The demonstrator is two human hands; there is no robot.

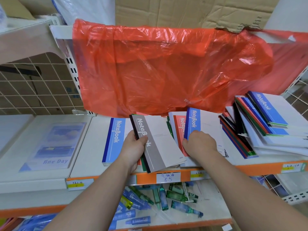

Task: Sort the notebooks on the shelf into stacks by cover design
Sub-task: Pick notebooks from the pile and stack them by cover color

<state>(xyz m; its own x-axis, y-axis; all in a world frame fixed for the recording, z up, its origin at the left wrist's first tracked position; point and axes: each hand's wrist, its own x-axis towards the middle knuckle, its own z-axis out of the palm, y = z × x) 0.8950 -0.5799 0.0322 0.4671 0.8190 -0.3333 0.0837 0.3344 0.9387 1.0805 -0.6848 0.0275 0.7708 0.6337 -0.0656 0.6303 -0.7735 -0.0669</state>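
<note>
Notebooks cover the middle shelf, most lying with their long axis running from the front edge toward the back, spines to the left. The left hand has its fingers closed on a grey-banded notebook, thumb on the cover, tilted so its top leans left; a few more notebooks sit under it in the same grip (green and red edges show). The right hand is curled over the lower corner of a blue-banded notebook, which rests on a red-banded notebook. Each band reads "NoteBook" along the spine. Left of the hands lies a blue stack, and further left a pale "fine Day" book. A slumped pile fans out at right. An orange plastic bag hangs over the shelf's back. A handwritten price tag reads "8.5". Glue bottles litter the shelf below.
</note>
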